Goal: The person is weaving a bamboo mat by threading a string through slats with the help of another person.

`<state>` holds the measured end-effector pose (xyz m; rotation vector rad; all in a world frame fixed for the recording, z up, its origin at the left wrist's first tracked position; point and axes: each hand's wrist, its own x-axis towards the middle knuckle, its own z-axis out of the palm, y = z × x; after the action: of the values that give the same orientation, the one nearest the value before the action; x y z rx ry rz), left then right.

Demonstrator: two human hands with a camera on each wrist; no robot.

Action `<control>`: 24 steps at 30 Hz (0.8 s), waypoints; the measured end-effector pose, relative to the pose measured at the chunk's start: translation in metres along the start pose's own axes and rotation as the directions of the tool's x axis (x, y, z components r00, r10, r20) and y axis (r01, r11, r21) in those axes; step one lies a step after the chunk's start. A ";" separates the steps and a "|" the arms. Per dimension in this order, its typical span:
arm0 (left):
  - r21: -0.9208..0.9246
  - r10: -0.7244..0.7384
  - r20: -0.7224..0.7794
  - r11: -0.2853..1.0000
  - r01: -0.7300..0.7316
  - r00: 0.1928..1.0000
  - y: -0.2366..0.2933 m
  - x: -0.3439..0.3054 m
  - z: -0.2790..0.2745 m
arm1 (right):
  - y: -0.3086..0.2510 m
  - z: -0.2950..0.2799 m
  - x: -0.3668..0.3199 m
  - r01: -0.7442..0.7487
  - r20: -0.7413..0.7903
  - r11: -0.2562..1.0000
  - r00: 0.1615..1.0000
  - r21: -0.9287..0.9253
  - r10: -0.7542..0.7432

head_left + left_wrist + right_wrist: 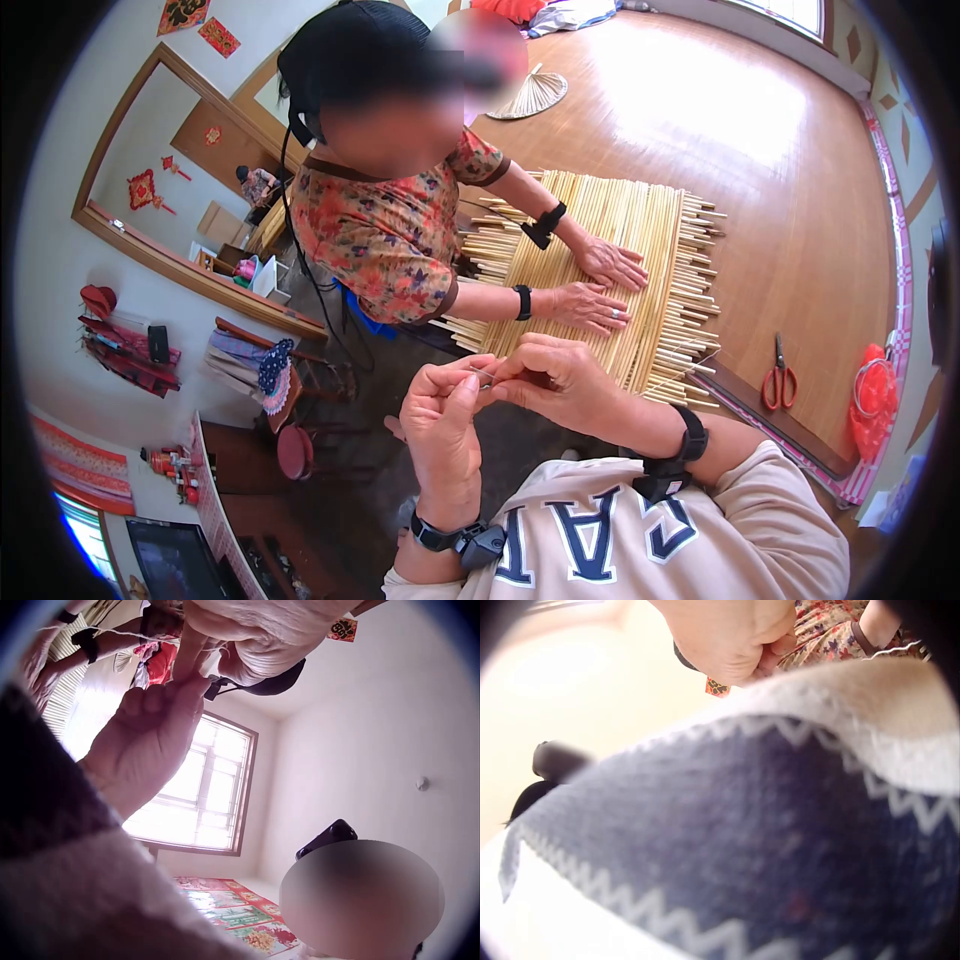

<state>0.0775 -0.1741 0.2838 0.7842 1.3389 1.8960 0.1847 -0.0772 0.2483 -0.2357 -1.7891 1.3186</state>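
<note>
In the head view, my left hand (445,430) and right hand (565,385) meet at the fingertips, both pinching a thin strand (484,378). The left wrist view shows my left hand (270,634) above my right hand (146,746), with a pale strand (124,634) running off to the left. At the top of the right wrist view is my right hand (731,634); a pale twisted strand (896,651) shows at the right. Fingers partly hide what lies between them. Beyond them, a mat of pale sticks (600,215) lies flat.
Facing me, another person (370,230) rests both hands on the mat. Red-handled scissors (779,380) and a red plastic bag (873,400) lie on the wooden surface (790,210) at the right. A fan (535,95) lies at the far side; a red stool (295,452) stands lower left.
</note>
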 end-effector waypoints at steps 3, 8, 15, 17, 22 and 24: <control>-0.037 -0.021 -0.011 0.999 0.020 1.000 0.002 -0.002 0.002 | -0.002 0.000 -0.001 -0.021 0.002 1.000 1.000 -0.006 0.021; -0.020 0.000 -0.039 1.000 -0.001 0.999 0.007 -0.004 0.004 | -0.002 -0.001 0.000 -0.025 0.018 1.000 1.000 -0.020 0.025; -0.007 0.008 -0.038 1.000 -0.009 0.999 0.006 -0.004 0.004 | -0.001 0.000 0.002 0.028 0.019 0.999 0.999 -0.028 -0.027; -0.001 0.004 -0.052 1.000 -0.004 0.999 0.006 -0.005 0.005 | -0.002 -0.001 0.003 0.019 0.027 1.000 0.999 -0.021 -0.018; 0.003 0.011 -0.070 1.000 -0.011 0.997 0.005 -0.006 0.006 | -0.004 -0.001 0.002 0.020 0.031 0.999 0.999 -0.027 -0.019; 0.008 0.012 -0.071 1.000 -0.012 0.997 0.005 -0.007 0.006 | -0.003 -0.001 0.001 0.031 0.035 0.999 0.999 -0.037 -0.029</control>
<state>0.0855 -0.1772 0.2899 0.7367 1.3876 1.9455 0.1862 -0.0772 0.2510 -0.2069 -1.8402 1.2761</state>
